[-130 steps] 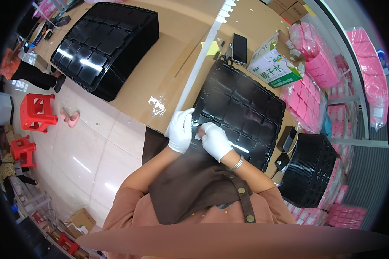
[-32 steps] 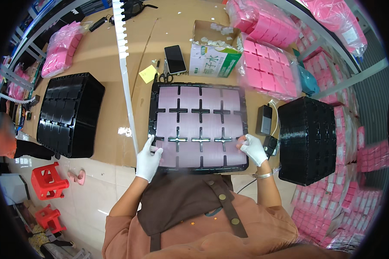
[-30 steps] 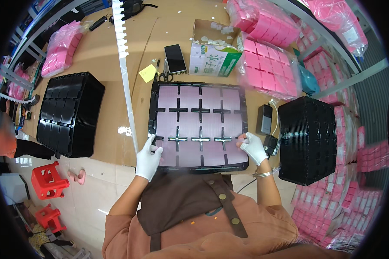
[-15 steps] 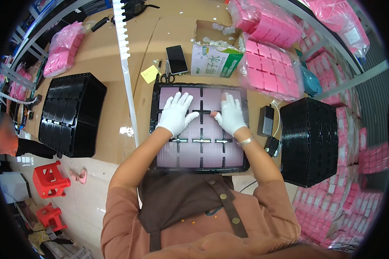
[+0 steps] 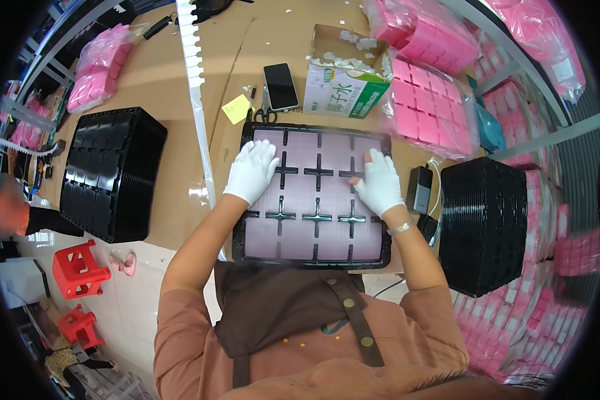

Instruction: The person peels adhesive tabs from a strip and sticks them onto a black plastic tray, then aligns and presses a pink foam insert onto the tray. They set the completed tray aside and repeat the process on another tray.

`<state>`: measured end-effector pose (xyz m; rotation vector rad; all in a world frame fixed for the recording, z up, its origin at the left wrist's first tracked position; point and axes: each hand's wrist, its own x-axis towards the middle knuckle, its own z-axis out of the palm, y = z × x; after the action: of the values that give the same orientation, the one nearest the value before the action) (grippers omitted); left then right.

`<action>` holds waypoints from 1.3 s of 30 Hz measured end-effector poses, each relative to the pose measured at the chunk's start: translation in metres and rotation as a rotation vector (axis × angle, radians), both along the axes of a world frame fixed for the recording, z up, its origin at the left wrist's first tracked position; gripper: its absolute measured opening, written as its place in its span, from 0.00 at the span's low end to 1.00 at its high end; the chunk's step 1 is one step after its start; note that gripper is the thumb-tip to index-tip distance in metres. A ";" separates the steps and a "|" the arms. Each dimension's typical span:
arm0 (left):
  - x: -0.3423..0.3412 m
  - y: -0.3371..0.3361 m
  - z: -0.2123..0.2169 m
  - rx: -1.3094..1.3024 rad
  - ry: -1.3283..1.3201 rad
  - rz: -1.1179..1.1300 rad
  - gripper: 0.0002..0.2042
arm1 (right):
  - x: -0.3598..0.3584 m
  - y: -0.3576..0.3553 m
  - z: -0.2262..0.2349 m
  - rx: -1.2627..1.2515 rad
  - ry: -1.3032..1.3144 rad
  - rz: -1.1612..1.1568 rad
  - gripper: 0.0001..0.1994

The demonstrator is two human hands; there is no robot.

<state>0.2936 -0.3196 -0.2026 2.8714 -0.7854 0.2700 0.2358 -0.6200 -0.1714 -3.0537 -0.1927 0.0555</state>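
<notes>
A black plastic tray [image 5: 319, 169] lies flat in front of me, its compartments showing a smooth pinkish-purple surface between raised black crosses. My left hand [image 5: 253, 172], in a white glove, rests flat on the tray's far left part with its fingers stretched out side by side. On the tray's right side lies my right hand [image 5: 381, 185], also gloved; its thumb is spread inward and bare fingertips poke out at the thumb and one finger. Neither hand grips anything.
Stacks of black trays stand to the left [image 5: 110, 173] and right [image 5: 485, 227]. Beyond my tray are a phone [image 5: 281, 87], scissors [image 5: 265, 115], a yellow sticky note [image 5: 237, 109] and an open cardboard box [image 5: 343, 90] with white scraps. Bagged pink trays [image 5: 430, 107] sit at the far right.
My hands have moved apart, from over the tray's middle columns out toward its left and right sides. More of the middle now shows. The whole view has shifted slightly.
</notes>
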 end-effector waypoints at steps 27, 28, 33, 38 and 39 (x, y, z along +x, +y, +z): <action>-0.149 0.077 0.039 -0.138 0.293 -0.593 0.10 | -0.157 -0.039 0.006 0.525 0.012 0.444 0.17; -0.153 0.080 0.039 -0.139 0.292 -0.600 0.10 | -0.161 -0.043 0.006 0.523 0.009 0.438 0.17; -0.160 0.092 0.030 -0.311 0.417 -0.326 0.08 | -0.164 -0.060 0.014 0.442 -0.023 0.341 0.05; -0.163 0.060 0.031 -0.405 0.516 0.393 0.34 | -0.160 -0.031 0.002 0.304 0.176 -0.399 0.29; -0.161 0.054 0.029 -0.410 0.516 0.383 0.34 | -0.165 -0.028 -0.014 0.345 0.050 -0.407 0.34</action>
<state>0.1322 -0.2653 -0.1732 2.4957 -0.0707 -0.2397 0.0705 -0.6480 -0.1858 -2.6814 0.3821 0.0646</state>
